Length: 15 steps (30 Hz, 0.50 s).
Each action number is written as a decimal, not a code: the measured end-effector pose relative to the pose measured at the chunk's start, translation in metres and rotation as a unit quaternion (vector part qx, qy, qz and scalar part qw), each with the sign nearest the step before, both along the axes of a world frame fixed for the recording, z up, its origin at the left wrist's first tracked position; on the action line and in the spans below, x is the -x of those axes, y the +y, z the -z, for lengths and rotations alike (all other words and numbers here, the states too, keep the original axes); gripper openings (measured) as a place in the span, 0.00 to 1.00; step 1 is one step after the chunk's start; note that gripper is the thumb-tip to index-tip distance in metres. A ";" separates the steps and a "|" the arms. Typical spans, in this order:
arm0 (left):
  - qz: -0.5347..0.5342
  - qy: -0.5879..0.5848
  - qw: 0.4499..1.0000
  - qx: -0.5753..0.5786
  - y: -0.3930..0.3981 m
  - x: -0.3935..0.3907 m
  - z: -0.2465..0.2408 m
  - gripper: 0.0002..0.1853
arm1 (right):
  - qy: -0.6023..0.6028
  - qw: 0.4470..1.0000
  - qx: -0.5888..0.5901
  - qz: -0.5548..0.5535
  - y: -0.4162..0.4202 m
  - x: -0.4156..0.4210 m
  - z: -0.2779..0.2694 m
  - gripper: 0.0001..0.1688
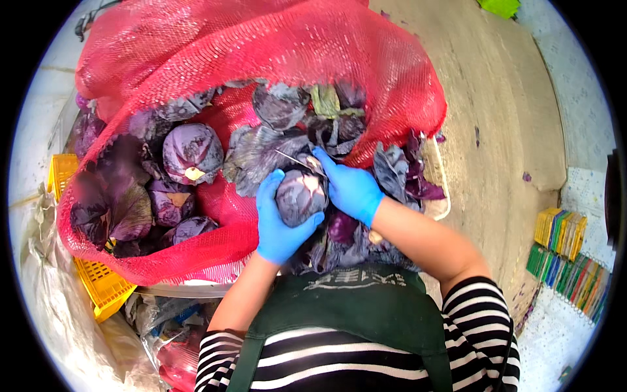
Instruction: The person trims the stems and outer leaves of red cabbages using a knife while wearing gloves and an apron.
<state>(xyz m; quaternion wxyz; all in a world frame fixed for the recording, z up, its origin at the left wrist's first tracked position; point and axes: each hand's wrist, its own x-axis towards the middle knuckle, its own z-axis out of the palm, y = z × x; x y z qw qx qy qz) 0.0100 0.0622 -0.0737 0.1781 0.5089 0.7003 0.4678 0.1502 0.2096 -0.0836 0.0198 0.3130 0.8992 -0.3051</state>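
Note:
My left hand [284, 215], in a blue glove, cups a red cabbage [296, 201] with its pale cut stem turned up to the right. My right hand [350, 183], gloved the same way, is at the cabbage's upper right side. A thin knife blade [293, 158] juts from its fingers across the top of the cabbage; the handle is hidden in the hand. Just beyond lies a large loose cabbage leaf [262, 154]. Left of my hands, a whole red cabbage [192, 153] rests among others inside an open red mesh sack [274, 44].
Loose cabbage leaves [343, 250] lie in front of my apron, under my right forearm. To the right are the rim of a white container [447, 196] and a worn tabletop [504, 122] with purple scraps. Yellow crates [105, 286] stand at lower left, stacked coloured crates [568, 269] at far right.

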 end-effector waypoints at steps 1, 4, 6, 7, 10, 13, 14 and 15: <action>0.010 -0.035 0.999 -0.035 -0.003 0.003 -0.001 0.49 | 0.021 1.000 -0.005 0.002 -0.001 0.000 -0.006 0.46; -0.051 -0.054 0.997 -0.033 0.001 0.008 -0.004 0.39 | 0.084 0.995 -0.061 0.009 -0.001 0.008 -0.028 0.44; -0.104 -0.133 0.986 0.009 -0.009 0.005 0.010 0.31 | 0.043 0.997 -0.043 -0.040 -0.002 0.013 -0.034 0.42; -0.108 -0.131 0.985 0.034 -0.012 0.001 0.002 0.29 | 0.111 0.994 -0.014 0.004 0.004 0.014 -0.012 0.42; -0.058 -0.143 0.988 -0.030 -0.030 -0.003 0.004 0.27 | 0.110 0.981 0.122 0.103 0.025 0.005 0.006 0.39; -0.100 -0.197 0.975 0.025 -0.058 0.005 0.009 0.37 | 0.065 0.971 0.171 0.157 0.031 -0.008 -0.019 0.34; -0.032 -0.145 0.987 0.059 -0.061 0.017 0.005 0.40 | 0.111 0.972 0.148 0.144 0.028 -0.010 -0.035 0.34; 0.034 -0.092 0.991 0.093 -0.062 0.027 -0.002 0.43 | 0.156 0.971 0.126 0.129 0.022 -0.015 -0.051 0.34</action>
